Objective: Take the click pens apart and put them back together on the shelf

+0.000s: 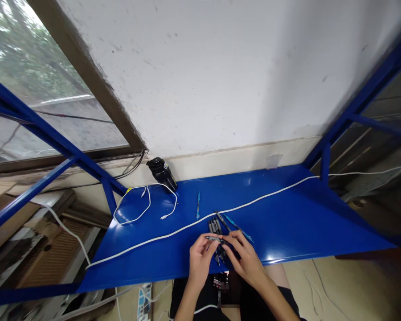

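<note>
My left hand (200,258) and my right hand (243,261) are together above the front edge of a blue metal desk (287,227). Between their fingers they hold a slim dark pen (215,239) lying roughly level. Just beyond and below the hands lies a bunch of several black pens (214,225), partly hidden by my fingers. A blue pen (238,227) lies against the right of that bunch, and another blue pen (198,206) lies apart, further back.
A long white cable (200,222) runs across the desk behind the hands. A coiled white charging cable (143,205) and a black bottle (162,174) sit at the back left. Blue frame bars and a window border the desk. A power strip (143,301) lies on the floor below.
</note>
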The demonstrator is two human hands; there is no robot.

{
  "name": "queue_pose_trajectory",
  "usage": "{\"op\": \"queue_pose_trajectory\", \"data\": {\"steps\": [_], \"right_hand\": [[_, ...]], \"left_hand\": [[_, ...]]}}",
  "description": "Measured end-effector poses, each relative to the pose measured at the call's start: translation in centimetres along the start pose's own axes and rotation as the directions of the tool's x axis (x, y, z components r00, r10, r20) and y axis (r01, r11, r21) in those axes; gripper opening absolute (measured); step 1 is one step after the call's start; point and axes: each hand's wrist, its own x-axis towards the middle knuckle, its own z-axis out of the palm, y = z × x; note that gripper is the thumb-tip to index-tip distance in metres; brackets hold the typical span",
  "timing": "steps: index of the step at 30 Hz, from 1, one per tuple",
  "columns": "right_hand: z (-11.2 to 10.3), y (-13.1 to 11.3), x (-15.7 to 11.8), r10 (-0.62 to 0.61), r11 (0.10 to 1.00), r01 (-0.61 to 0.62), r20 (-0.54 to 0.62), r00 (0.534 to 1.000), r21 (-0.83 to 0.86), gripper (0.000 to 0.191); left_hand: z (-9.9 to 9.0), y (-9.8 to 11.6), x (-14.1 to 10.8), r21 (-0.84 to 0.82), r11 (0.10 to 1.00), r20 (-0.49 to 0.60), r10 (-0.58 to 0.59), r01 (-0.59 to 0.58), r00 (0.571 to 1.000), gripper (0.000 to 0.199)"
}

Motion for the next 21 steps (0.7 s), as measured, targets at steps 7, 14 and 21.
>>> {"op": "queue_pose_trajectory", "data": {"steps": [7,14,21], "right_hand": [[0.41,0.57,-0.25,0.034,0.998,-0.034,0.0,0.999,0.048,0.017],[0.12,0.31,-0.05,-0.017,0.999,0.016,0.031,0.999,0.034,0.024],[-0.17,0.03,0.04,-0.004,0.999,0.002,0.066,0.998,0.042,0.034]], "left_hand": [[0.18,0.42,0.1,0.056,0.998,0.029,0.034,-0.036,0.999,0.023],[0.07,-0.1,0.25,0.06,0.992,0.04,0.105,-0.107,0.994,0.016],[0.12,0.15,0.27,0.061,0.984,0.052,0.163,-0.166,0.985,0.017]]}}
